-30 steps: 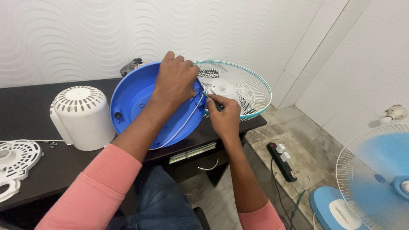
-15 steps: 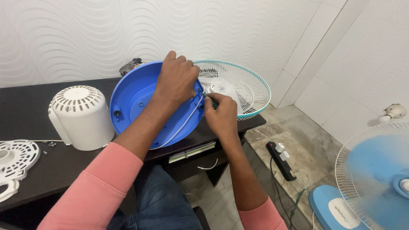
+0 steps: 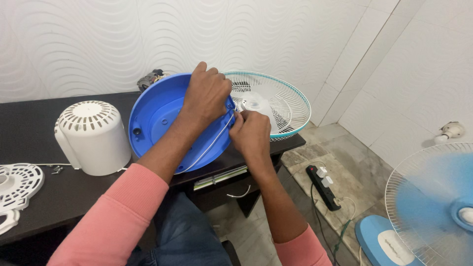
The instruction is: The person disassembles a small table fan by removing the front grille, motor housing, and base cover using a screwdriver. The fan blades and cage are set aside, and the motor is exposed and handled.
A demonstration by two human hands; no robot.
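Blue base (image 3: 157, 118): round, dish-shaped plastic shell, tipped up on the dark counter (image 3: 29, 123), hollow underside toward the person; moulded ribs and screw bosses show inside.
Position: between the white vented motor cover (image 3: 93, 138) on its left and the wire fan guard (image 3: 281, 106) on its right, touching or just beside both.
White cable (image 3: 212, 143): runs across the hollow from the right rim down to the lower edge.
Left hand (image 3: 207, 93): draped over the upper right rim, fingers curled down and clamped on the edge.
Right hand (image 3: 251, 135): at the same rim, fingers pinched together at the cable end; a tool in them cannot be made out.
Handling, judged: light, stiff, smooth plastic, likely slippery on its curved face; best gripped at the rim, as the left hand has it. Bosses could crack if forced.
Surroundings: white grille piece (image 3: 17, 184) at the counter's left end; black power strip (image 3: 322, 184) on the floor; a blue fan (image 3: 433, 197) spinning at right.
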